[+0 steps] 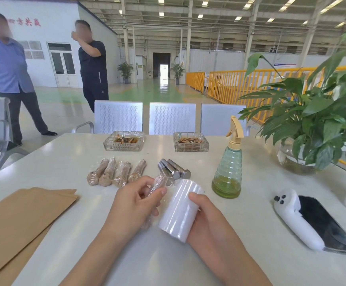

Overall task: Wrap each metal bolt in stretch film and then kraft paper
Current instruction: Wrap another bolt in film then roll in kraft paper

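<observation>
Bolt (158,183) film-covered, pinched in left hand (136,200) fingers (157,191).

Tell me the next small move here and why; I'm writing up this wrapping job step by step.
Probably tear the film free from the stretch film roll held in the right hand. The bolt pinched in the left hand already looks covered in film, and the kraft paper lies unused beside it.
</observation>
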